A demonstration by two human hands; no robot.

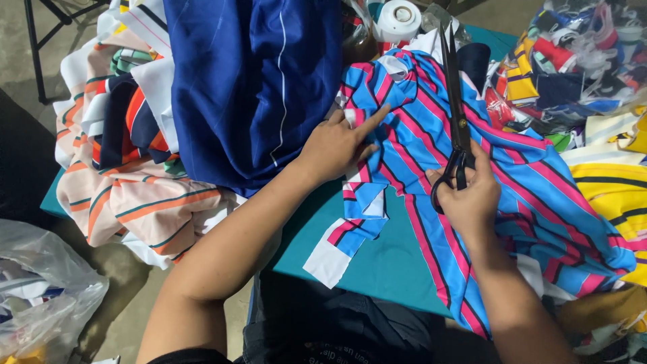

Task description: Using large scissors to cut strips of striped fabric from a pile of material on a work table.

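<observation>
A clear plastic bag (40, 296) sits low on the floor at your left, and another clear bag full of bright scraps (579, 61) lies at the top right. A white tape roll (397, 19) stands at the top edge. The blue and pink striped cloth (526, 182) lies across the teal surface (384, 256). Your left hand (337, 145) rests flat and open on the cloth, one finger pointing. Your right hand (472, 192) is closed around the black scissors (457, 108), blades pointing away from you over the cloth.
</observation>
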